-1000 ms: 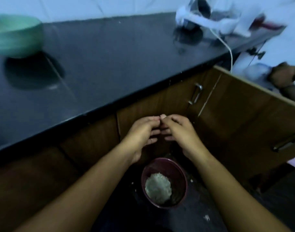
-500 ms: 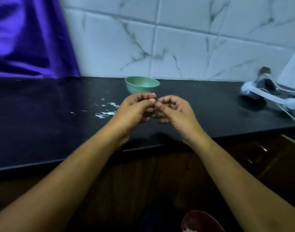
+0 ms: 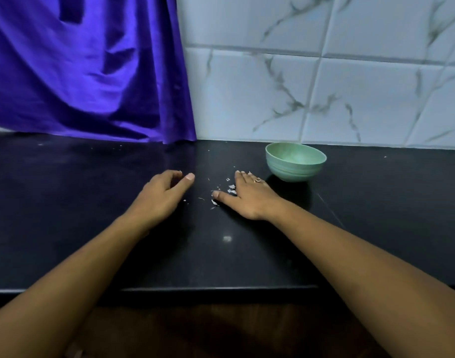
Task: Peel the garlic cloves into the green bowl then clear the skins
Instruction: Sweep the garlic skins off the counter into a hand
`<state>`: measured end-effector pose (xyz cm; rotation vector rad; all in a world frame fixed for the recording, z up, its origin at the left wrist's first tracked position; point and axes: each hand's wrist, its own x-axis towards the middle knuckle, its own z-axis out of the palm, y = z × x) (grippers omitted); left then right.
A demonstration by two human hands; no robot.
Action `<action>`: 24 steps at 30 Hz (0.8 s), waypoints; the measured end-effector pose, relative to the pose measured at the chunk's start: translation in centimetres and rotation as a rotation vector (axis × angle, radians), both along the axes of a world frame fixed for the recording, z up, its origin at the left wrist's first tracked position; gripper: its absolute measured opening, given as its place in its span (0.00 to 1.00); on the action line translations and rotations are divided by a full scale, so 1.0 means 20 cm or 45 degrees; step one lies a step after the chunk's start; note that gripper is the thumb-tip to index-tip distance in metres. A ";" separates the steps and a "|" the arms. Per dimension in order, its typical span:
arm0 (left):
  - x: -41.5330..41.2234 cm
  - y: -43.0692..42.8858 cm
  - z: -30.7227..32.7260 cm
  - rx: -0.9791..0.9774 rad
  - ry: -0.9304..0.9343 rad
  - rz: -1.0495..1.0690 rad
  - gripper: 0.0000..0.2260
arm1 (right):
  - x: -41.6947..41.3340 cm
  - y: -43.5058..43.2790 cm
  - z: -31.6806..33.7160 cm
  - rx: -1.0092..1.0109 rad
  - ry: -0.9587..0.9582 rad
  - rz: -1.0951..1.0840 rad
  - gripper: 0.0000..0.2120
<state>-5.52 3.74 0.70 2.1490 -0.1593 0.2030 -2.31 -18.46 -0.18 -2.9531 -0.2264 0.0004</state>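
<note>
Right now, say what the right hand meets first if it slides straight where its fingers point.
Probably only stray garlic skins, then the tiled wall: the right hand points left of the green bowl, and the counter between looks free, though depth is unclear.

Left hand (image 3: 164,195) rests loosely curled, right hand (image 3: 247,198) lies flat, palm down

— What has changed since a second ago?
— My hands have come apart. They were fingertip to fingertip in the air, and now both are down on the table (image 3: 66,202).
— Where did they land?
— My right hand (image 3: 247,196) lies flat over the skins (image 3: 231,188), just beside the green bowl (image 3: 296,162). My left hand (image 3: 164,192) rests left of them, loosely curled. The maroon bin on the floor has dropped out of view.
</note>
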 end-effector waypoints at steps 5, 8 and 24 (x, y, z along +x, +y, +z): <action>0.12 0.01 -0.02 0.063 0.025 -0.039 0.32 | 0.21 0.09 0.00 0.083 -0.019 0.171 0.42; 0.20 -0.03 -0.01 0.033 -0.002 -0.075 0.31 | 0.20 0.04 -0.02 0.523 0.050 0.342 0.33; 0.43 -0.14 -0.04 -0.520 -0.092 -0.077 0.22 | 0.43 0.00 0.03 1.003 0.139 0.252 0.26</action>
